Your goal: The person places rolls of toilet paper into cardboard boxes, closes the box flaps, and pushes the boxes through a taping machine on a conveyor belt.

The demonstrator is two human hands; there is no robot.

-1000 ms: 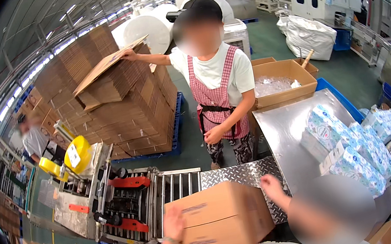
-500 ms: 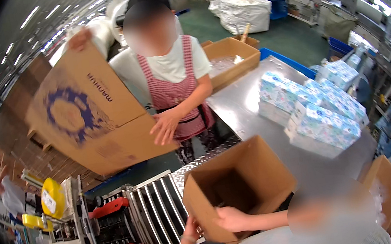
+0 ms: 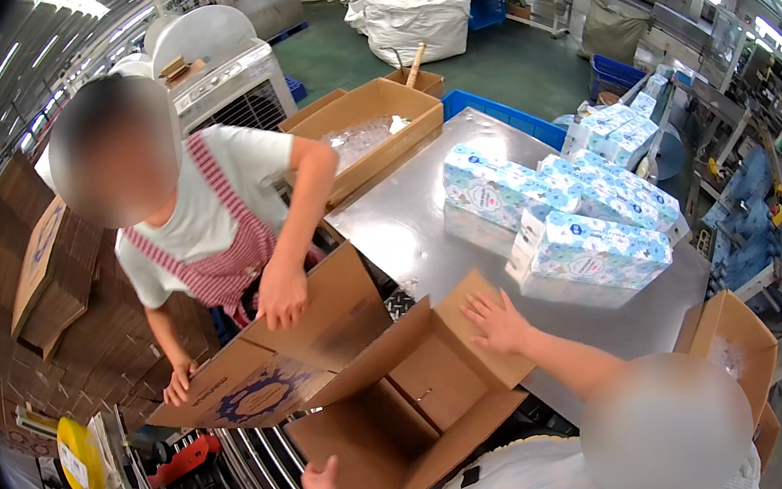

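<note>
An open brown cardboard box [image 3: 436, 379] stands in front of me, its flaps folded outward and its inside showing bare cardboard. My right hand [image 3: 496, 323] lies with spread fingers against the box's right flap. Beside the left flap is my left hand [image 3: 323, 484], a bracelet on its wrist, thumb and fingers apart; part of it is hard to make out. Across from me, a co-worker [image 3: 224, 209] in a red checked apron holds a folded flat carton [image 3: 265, 380] with both hands, right against my box.
Blue-and-white floral packs [image 3: 595, 254] lie on the metal table [image 3: 396, 208] to the right. Beyond it stand a carton with clear plastic [image 3: 375, 136] and a blue crate [image 3: 504, 121]. A roller conveyor [image 3: 267, 465] lies left; stacked flat cartons [image 3: 69, 323] stand behind.
My right hand has left the box's near side and now presses its right flap. The box's flaps have spread outward. The co-worker has lowered the flat carton and leans over it.
</note>
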